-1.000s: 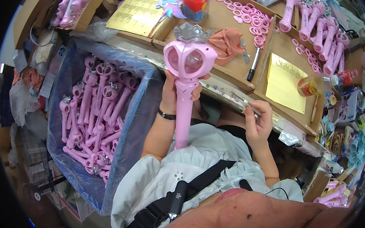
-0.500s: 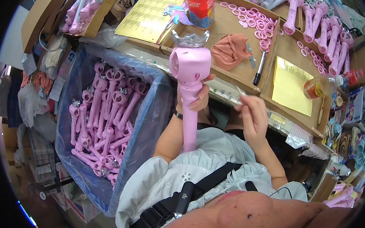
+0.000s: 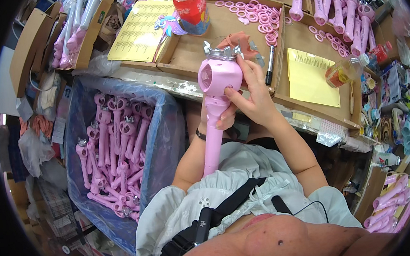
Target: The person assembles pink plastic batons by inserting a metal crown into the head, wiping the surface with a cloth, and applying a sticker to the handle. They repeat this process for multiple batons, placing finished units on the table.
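Wand (image 3: 213, 149) of pink plastic leans slightly in two hands before a pale top (image 3: 250, 165), its silver crown (image 3: 222, 55) toward the far side and its lower end apparently against the fabric. The left hand (image 3: 225, 118) wraps the neck just below the bulbous head (image 3: 224, 72), fingers clamped around it. The right hand (image 3: 255, 89) reaches in from the right, thumb by a small hole (image 3: 230, 86) low on the head, forefinger up beside the crown. Its thumb and forefinger stand apart; whether they grip, merely rest there or hide a small piece cannot be told from this angle. Good handling here would seem to mean a firm left hold, so that the head does not twist, with the right thumb bearing squarely by the hole and the forefinger light, since the crown's points look easy to bend. Bracing the lower end against the body should help. At left, a blue-lined bin (image 3: 163, 126) holds a heap of similar wands (image 3: 113, 144); on the far side, the table (image 3: 173, 86) bears pink rings (image 3: 265, 27), an orange cloth (image 3: 239, 41) and a red bottle (image 3: 191, 7).
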The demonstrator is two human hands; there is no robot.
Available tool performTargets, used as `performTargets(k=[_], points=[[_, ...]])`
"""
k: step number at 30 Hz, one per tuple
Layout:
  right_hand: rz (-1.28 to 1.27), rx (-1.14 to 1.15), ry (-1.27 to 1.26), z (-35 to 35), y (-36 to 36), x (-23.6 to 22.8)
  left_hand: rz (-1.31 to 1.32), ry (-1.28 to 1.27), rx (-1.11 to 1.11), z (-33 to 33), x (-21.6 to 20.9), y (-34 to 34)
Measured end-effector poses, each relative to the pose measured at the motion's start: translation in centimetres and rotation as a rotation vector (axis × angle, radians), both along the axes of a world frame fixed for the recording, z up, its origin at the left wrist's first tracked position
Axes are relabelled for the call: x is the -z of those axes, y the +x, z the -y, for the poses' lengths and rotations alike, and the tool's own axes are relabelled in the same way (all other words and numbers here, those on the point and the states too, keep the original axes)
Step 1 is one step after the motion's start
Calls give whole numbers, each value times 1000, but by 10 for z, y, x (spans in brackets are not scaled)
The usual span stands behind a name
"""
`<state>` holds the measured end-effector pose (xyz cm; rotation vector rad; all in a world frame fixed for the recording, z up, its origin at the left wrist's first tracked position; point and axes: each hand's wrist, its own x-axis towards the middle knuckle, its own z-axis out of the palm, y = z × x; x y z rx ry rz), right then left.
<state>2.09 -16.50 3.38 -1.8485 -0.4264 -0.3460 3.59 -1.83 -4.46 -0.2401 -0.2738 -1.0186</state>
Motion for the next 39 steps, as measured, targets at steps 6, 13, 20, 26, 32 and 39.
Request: performTargets(k=[6,13,20,26,32,39], points=[[46,-16,-65,7,1,9,42,200,-28,-7,3,-2],[32,451,-279,100,-30,12,122,252,-220,-47,2,5],[-242,347,-473,186,-21,30,217,373,-422,-63,6,9],[-262,229,-594,222,69,44,142,522,-428,-55,4,4],[-411,94,-707,234,110,56,83,514,-456,-59,1,3],[-230,105,-724,234,102,75,64,574,-452,-58,3,8]])
